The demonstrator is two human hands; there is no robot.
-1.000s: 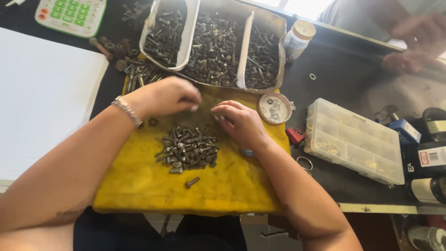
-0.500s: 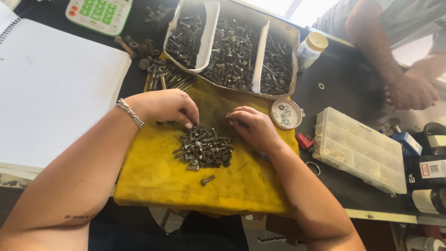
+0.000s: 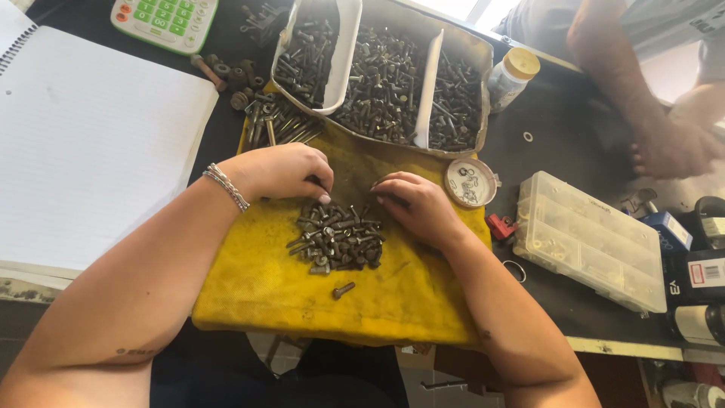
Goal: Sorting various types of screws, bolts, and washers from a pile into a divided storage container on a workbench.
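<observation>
Both hands now sit closer to the pile of bolts (image 3: 336,240) than a moment ago: the left hand (image 3: 283,171) has drawn in from the far left until its curled fingers (image 3: 321,193) touch the pile's upper left edge, and the right hand (image 3: 417,208) has settled at the upper right edge. The left fingers are bent narrow, tips down among the bolt heads; whether they pinch a bolt I cannot tell. The right fingers lie loosely curled and hold nothing visible. The pile looks more gathered between the two sets of fingertips than before, so the hands appear to be herding it together.

The pile rests mid-way on the yellow pad (image 3: 257,291), directly below both fingertips. One stray bolt (image 3: 343,289) lies apart, nearer the body. Beyond the fingers, the tray of screws (image 3: 427,83) crowds the pad's far edge; a small round tin (image 3: 469,182) sits just right of the right fingers. Bare pad lies toward the body and to the left, before the notebook (image 3: 91,143) on the table (image 3: 559,151).
</observation>
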